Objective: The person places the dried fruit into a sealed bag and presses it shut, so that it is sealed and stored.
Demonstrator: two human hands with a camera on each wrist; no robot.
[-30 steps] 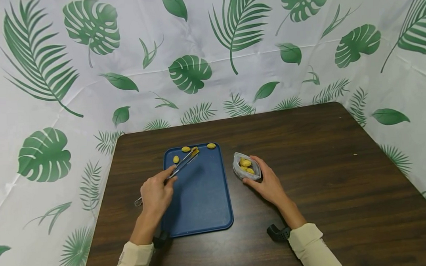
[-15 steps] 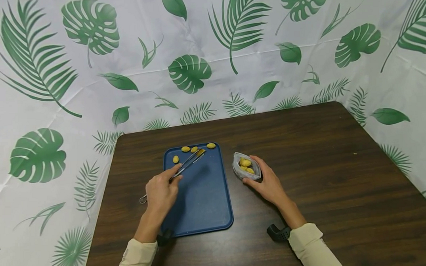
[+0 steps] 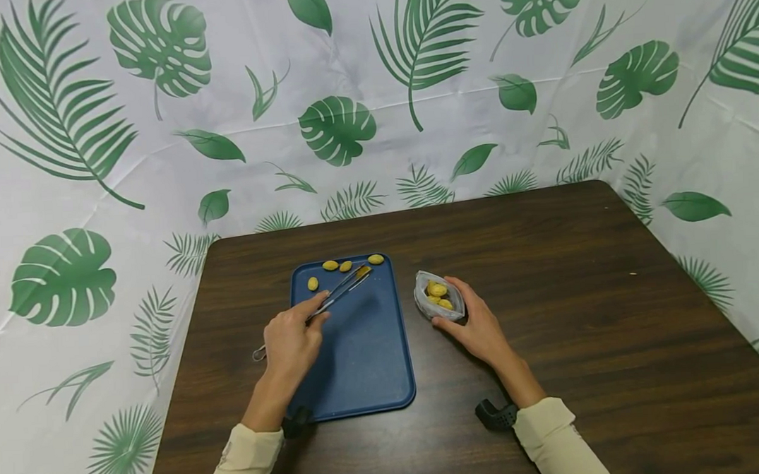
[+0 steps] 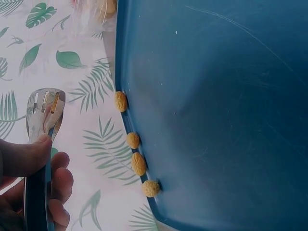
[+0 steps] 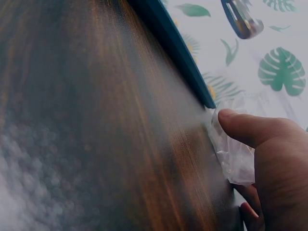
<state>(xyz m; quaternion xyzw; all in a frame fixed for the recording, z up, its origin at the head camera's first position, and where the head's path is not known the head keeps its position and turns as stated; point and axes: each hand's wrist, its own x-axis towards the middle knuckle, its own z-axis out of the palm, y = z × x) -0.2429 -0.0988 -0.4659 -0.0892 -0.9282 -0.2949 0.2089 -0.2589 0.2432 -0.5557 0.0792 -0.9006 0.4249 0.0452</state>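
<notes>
Tongs (image 4: pixel 45 108) gripped between left hand's (image 3: pixel 293 340) thumb and fingers, slotted tips ahead over blue tray (image 3: pixel 362 358), four yellow ovals (image 3: pixel 330 265) near its far edge, right hand (image 3: pixel 479 328) curled around clear bag (image 3: pixel 424 307) beside tray, similar pieces (image 3: pixel 437 289) inside

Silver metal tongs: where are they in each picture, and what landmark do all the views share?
Head: silver metal tongs below and left of centre, held in the left hand.
Left wrist: at the left side, tips pointing up.
Right wrist: at the top, right of centre, partly cut off.
Shared landmark: the blue rectangular tray.
</notes>
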